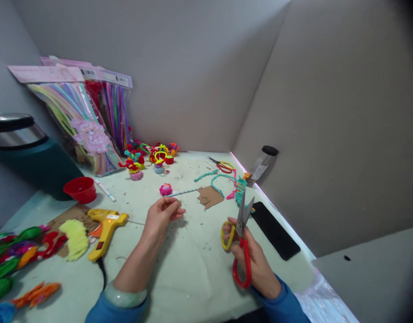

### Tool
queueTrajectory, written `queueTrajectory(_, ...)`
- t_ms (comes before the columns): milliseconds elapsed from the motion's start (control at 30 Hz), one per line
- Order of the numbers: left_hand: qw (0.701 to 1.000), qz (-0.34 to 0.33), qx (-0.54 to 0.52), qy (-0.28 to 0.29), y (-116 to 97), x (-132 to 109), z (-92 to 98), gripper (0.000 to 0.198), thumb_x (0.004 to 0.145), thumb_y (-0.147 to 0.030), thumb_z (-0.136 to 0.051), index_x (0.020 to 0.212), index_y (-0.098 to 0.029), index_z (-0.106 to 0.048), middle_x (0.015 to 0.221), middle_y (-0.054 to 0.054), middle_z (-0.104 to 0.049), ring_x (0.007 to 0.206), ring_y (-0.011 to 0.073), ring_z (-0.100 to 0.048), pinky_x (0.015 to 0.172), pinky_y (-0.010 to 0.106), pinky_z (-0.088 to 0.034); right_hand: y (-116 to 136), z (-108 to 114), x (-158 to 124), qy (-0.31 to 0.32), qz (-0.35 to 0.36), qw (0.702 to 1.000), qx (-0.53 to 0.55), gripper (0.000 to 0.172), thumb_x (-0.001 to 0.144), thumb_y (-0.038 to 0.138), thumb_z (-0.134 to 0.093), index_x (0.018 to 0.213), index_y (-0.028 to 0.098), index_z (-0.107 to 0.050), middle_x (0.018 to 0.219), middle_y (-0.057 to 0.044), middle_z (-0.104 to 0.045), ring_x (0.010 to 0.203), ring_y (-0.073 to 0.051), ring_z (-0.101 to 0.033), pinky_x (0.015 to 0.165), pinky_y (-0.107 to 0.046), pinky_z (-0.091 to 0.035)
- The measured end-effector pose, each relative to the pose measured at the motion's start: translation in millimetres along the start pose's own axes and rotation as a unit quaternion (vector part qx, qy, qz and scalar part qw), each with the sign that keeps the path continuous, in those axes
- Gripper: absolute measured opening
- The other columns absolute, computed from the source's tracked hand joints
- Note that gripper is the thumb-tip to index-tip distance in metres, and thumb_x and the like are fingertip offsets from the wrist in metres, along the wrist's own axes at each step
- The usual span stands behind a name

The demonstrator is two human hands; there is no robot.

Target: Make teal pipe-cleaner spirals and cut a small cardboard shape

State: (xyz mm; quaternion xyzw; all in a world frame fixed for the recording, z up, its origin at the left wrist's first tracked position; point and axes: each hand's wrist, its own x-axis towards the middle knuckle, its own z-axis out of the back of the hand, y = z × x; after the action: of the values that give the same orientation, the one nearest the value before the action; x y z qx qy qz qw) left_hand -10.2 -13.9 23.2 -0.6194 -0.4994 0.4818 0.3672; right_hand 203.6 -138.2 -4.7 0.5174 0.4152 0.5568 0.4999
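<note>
My right hand (251,255) grips scissors (242,222) by one yellow and one red handle loop. Their blades are parted and point away from me. Over the middle of the table, my left hand (164,213) is closed in a pinch; anything between its fingertips is too small to make out. Just beyond it lie a pink fuzzy ball (166,189) and a thin striped stick (184,193). A torn piece of cardboard (210,197) sits between the hands, farther back. Teal twisted pipe cleaner (240,190) lies beyond the scissor blades.
A yellow glue gun (107,229) rests left of my left arm, near a red cup (80,190) and a teal bottle (34,157). Bags of pipe cleaners (81,112) lean on the wall. On the right are a black phone (275,230) and second scissors (224,166).
</note>
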Motion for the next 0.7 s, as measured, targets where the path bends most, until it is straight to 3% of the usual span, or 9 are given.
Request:
queueTrajectory(167, 0.999, 0.017, 0.012, 0.035, 3, -1, -1.1, 0.031, 0.060, -0.027, -0.075, 0.080, -0.013, -0.055, 0.068, 0.004, -0.066, 0.058, 0.0130, -0.064, 0.055, 0.023, -0.051, 17, -4, 3, -0.010, -0.017, 1.000, 0.017, 0.040, 0.088, 0.040, -0.047, 0.125, 0.024, -0.040, 0.102, -0.008, -0.053, 0.089, -0.019, -0.054, 0.080, -0.034, -0.045)
queueTrajectory(267, 0.998, 0.034, -0.017, 0.057, 5, -2, -2.7, 0.031, 0.060, -0.022, -0.075, 0.079, -0.014, -0.052, 0.067, 0.004, -0.066, 0.066, 0.0166, -0.067, 0.060, 0.025, -0.053, 29, -11, 3, 0.050, -0.034, 0.995, 0.083, 0.044, 0.089, 0.050, -0.038, 0.123, 0.022, -0.042, 0.090, -0.007, -0.055, 0.075, -0.018, -0.056, 0.072, -0.034, -0.047)
queueTrajectory(433, 0.996, 0.052, -0.049, 0.062, 4, -3, -3.2, 0.033, 0.062, -0.020, -0.075, 0.087, -0.013, -0.054, 0.080, 0.008, -0.069, 0.073, 0.0193, -0.068, 0.062, 0.026, -0.054, 31, -32, 2, 0.146, -0.137, 0.954, 0.224, 0.051, 0.088, 0.060, -0.028, 0.109, 0.019, -0.048, 0.080, -0.006, -0.057, 0.057, -0.014, -0.057, 0.054, -0.028, -0.046)
queueTrajectory(700, 0.995, 0.043, -0.084, 0.043, 4, -3, -3.4, 0.023, 0.067, -0.018, -0.071, 0.083, -0.012, -0.055, 0.085, 0.012, -0.070, 0.068, 0.0167, -0.068, 0.061, 0.024, -0.055, 21, -64, 0, 0.147, -0.244, 0.911, 0.298, 0.059, 0.082, 0.069, -0.029, 0.099, 0.015, -0.049, 0.068, -0.002, -0.057, 0.043, -0.011, -0.055, 0.040, -0.022, -0.044)
